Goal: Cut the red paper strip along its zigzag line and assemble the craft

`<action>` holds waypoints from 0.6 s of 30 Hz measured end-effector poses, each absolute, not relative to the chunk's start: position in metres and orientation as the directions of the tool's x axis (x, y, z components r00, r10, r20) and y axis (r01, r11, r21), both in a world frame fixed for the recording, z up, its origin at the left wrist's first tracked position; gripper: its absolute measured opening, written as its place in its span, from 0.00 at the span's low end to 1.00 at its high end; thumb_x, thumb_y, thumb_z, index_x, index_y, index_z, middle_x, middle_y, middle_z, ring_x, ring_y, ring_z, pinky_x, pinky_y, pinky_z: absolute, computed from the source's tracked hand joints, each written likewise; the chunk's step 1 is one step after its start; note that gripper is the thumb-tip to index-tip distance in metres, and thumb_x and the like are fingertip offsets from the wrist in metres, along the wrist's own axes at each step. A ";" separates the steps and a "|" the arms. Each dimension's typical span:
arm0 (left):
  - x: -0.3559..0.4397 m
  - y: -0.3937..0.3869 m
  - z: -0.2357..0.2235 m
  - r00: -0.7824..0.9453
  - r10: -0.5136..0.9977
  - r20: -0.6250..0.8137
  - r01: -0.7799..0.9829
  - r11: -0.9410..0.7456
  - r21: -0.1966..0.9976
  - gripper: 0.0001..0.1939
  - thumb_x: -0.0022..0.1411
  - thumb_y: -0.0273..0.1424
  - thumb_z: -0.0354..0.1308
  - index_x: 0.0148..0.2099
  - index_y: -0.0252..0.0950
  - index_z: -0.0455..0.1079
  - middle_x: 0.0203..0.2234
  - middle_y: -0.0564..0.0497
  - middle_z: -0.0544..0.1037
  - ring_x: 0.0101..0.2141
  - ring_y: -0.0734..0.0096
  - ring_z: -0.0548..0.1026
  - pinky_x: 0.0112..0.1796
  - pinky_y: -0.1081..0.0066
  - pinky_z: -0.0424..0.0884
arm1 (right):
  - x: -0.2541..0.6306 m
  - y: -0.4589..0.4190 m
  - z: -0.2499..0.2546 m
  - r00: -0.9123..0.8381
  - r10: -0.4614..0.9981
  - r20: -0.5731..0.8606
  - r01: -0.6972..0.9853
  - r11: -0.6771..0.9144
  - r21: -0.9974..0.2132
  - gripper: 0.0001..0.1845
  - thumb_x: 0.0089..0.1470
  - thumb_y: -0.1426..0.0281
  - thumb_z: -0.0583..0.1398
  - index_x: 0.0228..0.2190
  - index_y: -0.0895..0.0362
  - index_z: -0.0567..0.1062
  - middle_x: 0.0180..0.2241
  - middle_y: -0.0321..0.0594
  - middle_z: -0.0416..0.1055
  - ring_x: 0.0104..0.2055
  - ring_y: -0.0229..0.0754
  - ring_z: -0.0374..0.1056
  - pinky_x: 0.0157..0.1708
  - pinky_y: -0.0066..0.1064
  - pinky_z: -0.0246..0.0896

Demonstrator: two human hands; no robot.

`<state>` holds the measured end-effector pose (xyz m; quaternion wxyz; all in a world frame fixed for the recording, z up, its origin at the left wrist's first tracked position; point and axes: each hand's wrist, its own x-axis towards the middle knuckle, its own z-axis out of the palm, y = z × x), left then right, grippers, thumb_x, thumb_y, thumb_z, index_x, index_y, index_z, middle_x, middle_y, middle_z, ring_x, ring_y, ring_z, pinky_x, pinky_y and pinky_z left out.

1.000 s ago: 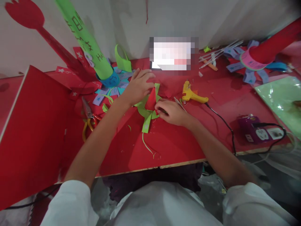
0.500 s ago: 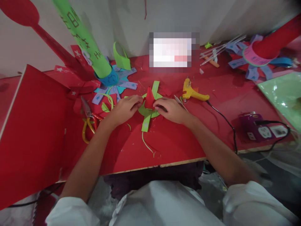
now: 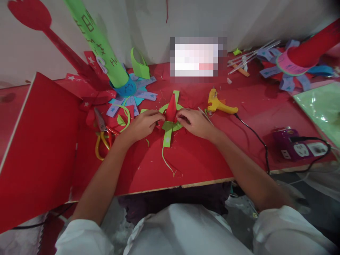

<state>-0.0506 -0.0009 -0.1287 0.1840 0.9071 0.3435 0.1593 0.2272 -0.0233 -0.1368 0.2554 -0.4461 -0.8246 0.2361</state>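
A pointed red paper cone [image 3: 171, 109] stands on a round green paper piece [image 3: 178, 126], with its tip leaning slightly right. A green strip [image 3: 167, 136] crosses the round piece and sticks out at the front and back. My left hand [image 3: 146, 124] has its fingers pinched at the cone's lower left side. On the opposite side, the fingers of my right hand [image 3: 195, 122] curl in and pinch close to the cone's base. The cone's lower edges are partly hidden by the fingertips.
Red-and-yellow-handled scissors [image 3: 102, 136] lie left of my forearm. A yellow glue gun [image 3: 221, 106] lies on the right, its black cord running to a purple power adapter [image 3: 292, 143]. Behind stand a green paper tube [image 3: 106, 53] and a red tube [image 3: 313, 46]. A red board [image 3: 39, 152] rises at left.
The red cone's tip has tilted to the right, and the round green piece has turned or shifted slightly under it. Both hands stay at the cone's base. The whole view has shifted a little.
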 end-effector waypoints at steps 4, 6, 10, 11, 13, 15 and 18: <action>-0.054 0.003 -0.133 0.705 0.679 0.205 0.547 -0.704 0.453 0.17 0.73 0.24 0.53 0.53 0.42 0.81 0.49 0.46 0.84 0.51 0.59 0.81 0.56 0.58 0.75 | 0.230 -0.021 -0.142 -0.449 0.864 0.230 0.582 0.477 -0.658 0.11 0.69 0.67 0.56 0.42 0.55 0.79 0.41 0.45 0.83 0.39 0.47 0.75 0.40 0.37 0.61; -0.055 0.004 -0.133 0.715 0.664 0.219 0.529 -0.718 0.451 0.13 0.75 0.28 0.55 0.52 0.42 0.81 0.46 0.46 0.84 0.50 0.59 0.81 0.55 0.59 0.75 | 0.232 -0.020 -0.143 -0.454 0.861 0.229 0.558 0.476 -0.680 0.11 0.69 0.66 0.57 0.42 0.54 0.79 0.40 0.44 0.82 0.37 0.47 0.74 0.39 0.37 0.61; -0.054 0.003 -0.131 0.717 0.660 0.225 0.530 -0.725 0.439 0.10 0.75 0.31 0.58 0.48 0.41 0.82 0.43 0.46 0.82 0.49 0.58 0.81 0.51 0.61 0.74 | 0.233 -0.019 -0.143 -0.479 0.847 0.230 0.518 0.484 -0.705 0.09 0.66 0.68 0.59 0.42 0.55 0.79 0.40 0.44 0.82 0.35 0.45 0.73 0.39 0.36 0.62; -0.053 0.002 -0.130 0.710 0.669 0.218 0.540 -0.717 0.441 0.10 0.75 0.31 0.59 0.48 0.41 0.83 0.43 0.46 0.82 0.48 0.59 0.80 0.50 0.61 0.74 | 0.232 -0.019 -0.142 -0.485 0.844 0.228 0.513 0.486 -0.707 0.09 0.65 0.68 0.59 0.42 0.55 0.80 0.40 0.44 0.83 0.35 0.45 0.73 0.38 0.36 0.63; -0.050 0.000 -0.130 0.702 0.683 0.201 0.556 -0.702 0.444 0.10 0.75 0.32 0.59 0.48 0.42 0.83 0.42 0.46 0.80 0.47 0.60 0.80 0.49 0.62 0.73 | 0.231 -0.019 -0.142 -0.498 0.839 0.217 0.513 0.488 -0.707 0.08 0.65 0.68 0.60 0.41 0.55 0.80 0.40 0.44 0.83 0.35 0.45 0.73 0.38 0.35 0.62; -0.046 -0.002 -0.130 0.701 0.686 0.194 0.560 -0.698 0.446 0.10 0.75 0.33 0.59 0.47 0.42 0.83 0.41 0.47 0.80 0.45 0.60 0.79 0.49 0.62 0.73 | 0.231 -0.019 -0.141 -0.510 0.835 0.206 0.515 0.489 -0.704 0.08 0.65 0.68 0.61 0.40 0.54 0.81 0.40 0.43 0.83 0.35 0.45 0.73 0.38 0.35 0.62; -0.039 -0.004 -0.135 0.694 0.692 0.197 0.551 -0.687 0.473 0.11 0.77 0.33 0.57 0.47 0.41 0.82 0.42 0.46 0.80 0.43 0.61 0.79 0.47 0.62 0.73 | 0.231 -0.019 -0.140 -0.518 0.831 0.202 0.515 0.492 -0.702 0.08 0.66 0.68 0.61 0.40 0.54 0.82 0.40 0.43 0.83 0.35 0.44 0.72 0.38 0.35 0.61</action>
